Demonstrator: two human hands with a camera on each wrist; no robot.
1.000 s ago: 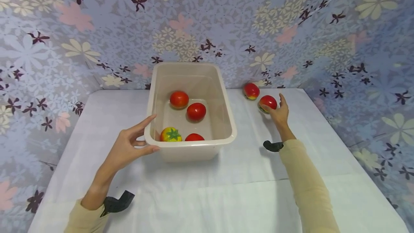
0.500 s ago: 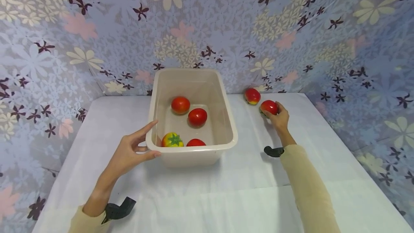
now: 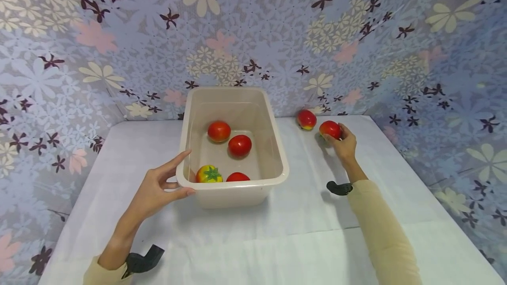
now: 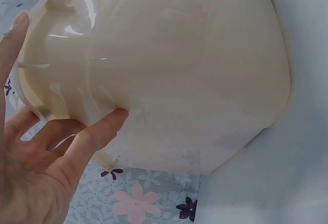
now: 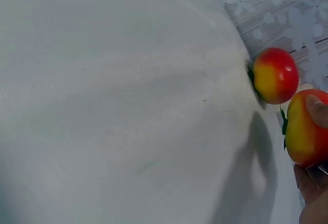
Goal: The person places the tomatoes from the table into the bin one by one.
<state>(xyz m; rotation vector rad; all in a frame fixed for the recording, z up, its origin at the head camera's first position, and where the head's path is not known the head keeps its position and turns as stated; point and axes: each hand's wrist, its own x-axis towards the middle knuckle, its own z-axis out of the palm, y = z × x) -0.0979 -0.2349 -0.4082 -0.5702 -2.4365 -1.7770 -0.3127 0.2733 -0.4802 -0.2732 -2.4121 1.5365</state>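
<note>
My right hand [image 3: 345,146] grips a shiny red tomato [image 3: 329,129] at the back right of the table. In the right wrist view this tomato [image 5: 301,134] shows a yellow side and green leaves, with the thumb over its skin. A second tomato [image 3: 306,119] of the same look lies just left of it by the wall. My left hand [image 3: 156,188] holds the near-left corner of a beige plastic bin [image 3: 280,144], fingers and thumb at its rim. Inside the bin are several tomatoes, among them a yellow-and-red one [image 3: 208,173] with its green leaves upward.
A white cloth [image 3: 293,241] covers the table. Flower-patterned fabric [image 3: 253,25] rises along its back and sides. A black wrist-camera mount sits on each wrist, the left mount [image 3: 144,259] close over the cloth.
My right hand's fingers have come in from a spread pose and now hold the tomato. The left hand stays on the bin. The head view has tilted slightly upward.
</note>
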